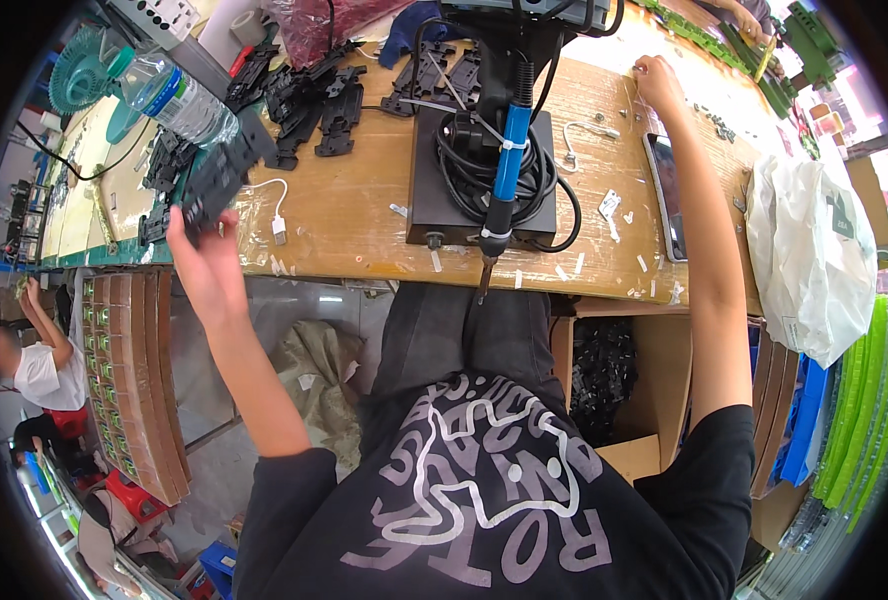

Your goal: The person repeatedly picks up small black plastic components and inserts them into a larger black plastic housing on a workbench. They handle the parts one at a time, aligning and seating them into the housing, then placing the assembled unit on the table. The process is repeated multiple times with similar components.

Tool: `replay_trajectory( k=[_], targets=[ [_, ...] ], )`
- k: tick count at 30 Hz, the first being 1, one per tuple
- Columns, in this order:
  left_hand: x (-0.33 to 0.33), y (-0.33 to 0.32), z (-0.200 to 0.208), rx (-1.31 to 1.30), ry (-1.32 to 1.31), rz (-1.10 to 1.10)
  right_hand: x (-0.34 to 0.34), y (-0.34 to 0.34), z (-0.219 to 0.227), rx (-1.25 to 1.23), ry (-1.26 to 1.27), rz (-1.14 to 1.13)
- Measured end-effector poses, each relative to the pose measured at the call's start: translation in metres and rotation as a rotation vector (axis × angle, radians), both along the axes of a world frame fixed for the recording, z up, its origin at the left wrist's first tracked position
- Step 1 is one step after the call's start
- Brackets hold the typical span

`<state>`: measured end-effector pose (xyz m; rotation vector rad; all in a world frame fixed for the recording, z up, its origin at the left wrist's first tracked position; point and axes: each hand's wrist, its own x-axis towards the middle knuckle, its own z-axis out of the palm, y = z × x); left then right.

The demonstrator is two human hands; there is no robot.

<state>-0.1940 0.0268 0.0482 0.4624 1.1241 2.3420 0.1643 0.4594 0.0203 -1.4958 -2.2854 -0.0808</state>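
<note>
My left hand point(211, 262) grips a flat black plastic chassis-like part point(226, 180) by its lower end, thumb and fingers on either side. The part is tilted up above the left side of the bench. Far off on the right, my right hand point(658, 84) is closed near the bench top, its fingers drawn together; whatever they hold is too small to make out. A thin pale wire point(631, 104) lies close to those fingers. Similar black plastic parts point(340, 122) are heaped at the back left, beyond my left hand.
A blue-handled tool point(510, 155) with a metal tip hangs mid-bench before a coiled black cable. A phone point(669, 200) lies under my right forearm, a white plastic bag point(809, 260) hangs at right. A water bottle point(186, 103) and white USB cable point(280, 226) are left.
</note>
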Motion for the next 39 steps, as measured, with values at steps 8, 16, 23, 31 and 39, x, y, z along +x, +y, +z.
replay_trajectory(
  k=[8, 16, 23, 31, 39],
  targets=[
    [0.080, -0.041, 0.014, -0.069, -0.380, -0.273, -0.008, -0.015, -0.002, 0.118, -0.337, -0.035],
    [0.116, -0.044, 0.015, -0.283, 0.037, -0.500, 0.002, -0.036, 0.006, 0.233, -0.444, 0.181],
    [0.143, -0.036, 0.015, -0.254, 0.264, -0.389, 0.015, -0.033, 0.015, 0.041, -0.165, 0.210],
    [0.147, -0.050, -0.004, -0.211, 0.084, -0.709, 0.042, -0.070, 0.021, -0.259, 0.502, 0.281],
    [0.177, -0.032, 0.007, -0.441, 0.163, -0.800, 0.018, -0.251, 0.053, -0.236, 1.071, 0.243]
  ],
)
